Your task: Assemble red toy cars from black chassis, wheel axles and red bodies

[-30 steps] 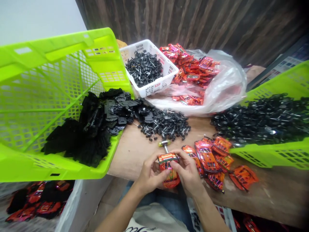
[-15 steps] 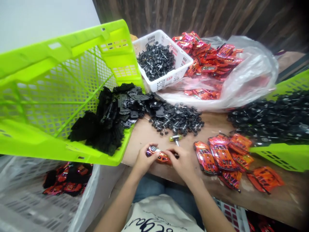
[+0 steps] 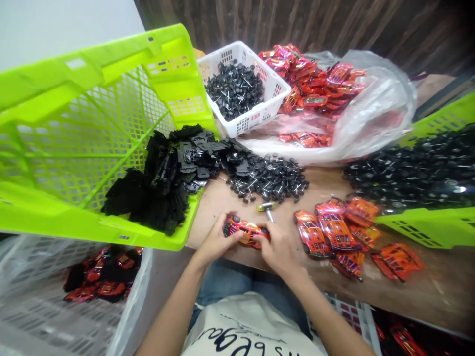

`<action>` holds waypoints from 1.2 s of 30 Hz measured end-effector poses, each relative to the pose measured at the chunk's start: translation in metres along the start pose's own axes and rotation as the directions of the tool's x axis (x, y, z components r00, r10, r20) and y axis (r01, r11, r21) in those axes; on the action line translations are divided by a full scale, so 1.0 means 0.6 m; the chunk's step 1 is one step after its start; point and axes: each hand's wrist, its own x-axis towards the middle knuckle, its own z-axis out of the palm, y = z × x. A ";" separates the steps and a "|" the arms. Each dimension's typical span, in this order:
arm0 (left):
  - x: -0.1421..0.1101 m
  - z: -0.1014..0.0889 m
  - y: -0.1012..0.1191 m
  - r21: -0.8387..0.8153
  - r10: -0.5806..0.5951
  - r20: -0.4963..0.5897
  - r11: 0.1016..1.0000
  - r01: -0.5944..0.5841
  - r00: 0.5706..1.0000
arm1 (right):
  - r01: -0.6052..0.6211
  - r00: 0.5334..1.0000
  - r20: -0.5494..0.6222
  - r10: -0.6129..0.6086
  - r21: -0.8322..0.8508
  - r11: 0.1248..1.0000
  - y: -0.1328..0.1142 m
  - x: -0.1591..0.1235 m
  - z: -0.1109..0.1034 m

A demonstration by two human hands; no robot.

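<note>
Between both hands, close to the table's front edge, is an orange-red toy car [image 3: 246, 233] with black wheels, its decorated body facing up. My left hand [image 3: 217, 239] grips one end of the car, thumb along its side. The other end is held by my right hand [image 3: 277, 247], fingers closed on it. Just beyond the car lies a small hammer [image 3: 267, 207] with a yellowish head and metal handle. To the right of my right hand rest several orange car bodies [image 3: 336, 225], some overlapping.
Wheel axles [image 3: 269, 175] are heaped behind the hammer; more fill a white basket [image 3: 256, 116]. A tilted green crate [image 3: 111, 232] holds black chassis plates [image 3: 148, 198]. A plastic bag [image 3: 386, 113] of car bodies stands behind. Another green crate [image 3: 426, 222] is at right; a lined bin [image 3: 137, 291] at lower left contains cars.
The toy car has been turned over in my hands, from its side with a wheel facing up to its body facing up. The whole view has shifted slightly.
</note>
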 end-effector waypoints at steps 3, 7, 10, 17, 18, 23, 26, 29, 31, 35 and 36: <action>-0.011 -0.020 0.010 0.133 0.156 0.117 0.976 -0.171 0.981 | -0.285 0.936 0.279 0.215 0.239 0.928 -0.001 0.027 -0.015; -0.012 -0.022 0.011 0.480 0.137 0.038 0.866 -0.138 0.990 | -0.048 0.983 0.181 0.036 0.066 0.997 -0.014 0.023 -0.022; -0.008 -0.012 0.000 0.517 0.093 -0.060 0.855 -0.048 0.994 | 0.269 0.960 0.140 -0.242 -0.227 0.936 -0.027 -0.004 -0.013; 0.002 0.000 -0.016 0.358 0.186 -0.040 0.920 -0.160 0.982 | 0.300 0.951 0.047 -0.306 -0.376 0.877 -0.024 -0.021 0.024; 0.002 0.000 -0.015 0.368 0.184 -0.038 0.917 -0.157 0.982 | 0.287 0.956 0.046 -0.289 -0.344 0.894 -0.023 -0.018 0.023; -0.012 0.008 -0.009 0.389 0.195 -0.060 0.908 -0.157 0.979 | 0.166 0.983 0.108 -0.151 -0.144 0.976 -0.021 -0.014 0.003; -0.021 0.011 -0.009 0.359 0.250 -0.056 0.908 -0.214 0.967 | 0.282 0.957 0.127 -0.260 -0.212 0.936 -0.020 -0.021 -0.002; -0.023 0.009 -0.008 0.347 0.302 -0.002 0.894 -0.283 0.953 | 0.387 0.922 0.121 -0.368 -0.319 0.865 -0.020 -0.027 0.002; -0.020 0.006 -0.008 0.363 0.302 0.024 0.886 -0.290 0.953 | 0.398 0.917 0.115 -0.382 -0.346 0.850 -0.021 -0.025 0.006; -0.012 0.001 -0.014 0.375 0.316 0.036 0.875 -0.306 0.948 | 0.336 0.941 0.074 -0.329 -0.304 0.892 -0.023 -0.011 0.018; -0.010 0.001 -0.017 0.372 0.329 0.036 0.872 -0.318 0.944 | 0.315 0.948 0.039 -0.317 -0.284 0.906 -0.022 -0.009 0.021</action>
